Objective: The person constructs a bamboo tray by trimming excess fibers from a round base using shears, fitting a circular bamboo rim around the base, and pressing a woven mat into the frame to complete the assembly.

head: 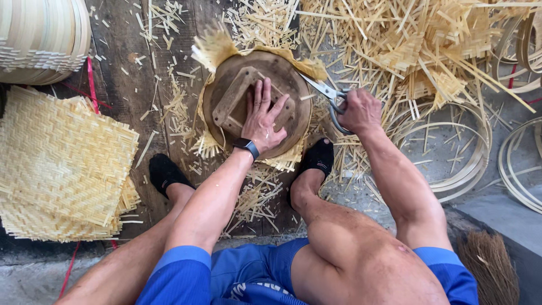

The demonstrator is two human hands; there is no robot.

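The person sits low over the floor [127, 68] with a round wooden template [257, 101] laid on a woven bamboo mat [217, 48], whose frayed edges stick out all round the disc. The left hand [263, 120] presses flat on the template beside its wooden handle block [232, 101], fingers [265, 93] spread and released, gripping nothing. The right hand [359, 111] is clenched around the loops of a pair of large scissors [326, 96], the blades pointing in at the disc's upper right rim.

From where I stand, the worry is the disc sliding. Only a flat palm holds it, so a hard snip could twist it on the mat and leave the cut off the round. The blade tips also aim toward the pressing hand; a slip across the rim could reach those spread fingertips. Two black-socked feet [165, 172] rest close by the work among loose bamboo offcuts [395, 39], sharp enough to jab through cloth.

A stack of square woven mats [59, 164] lies to the left, coiled bamboo hoops [457, 164] to the right.
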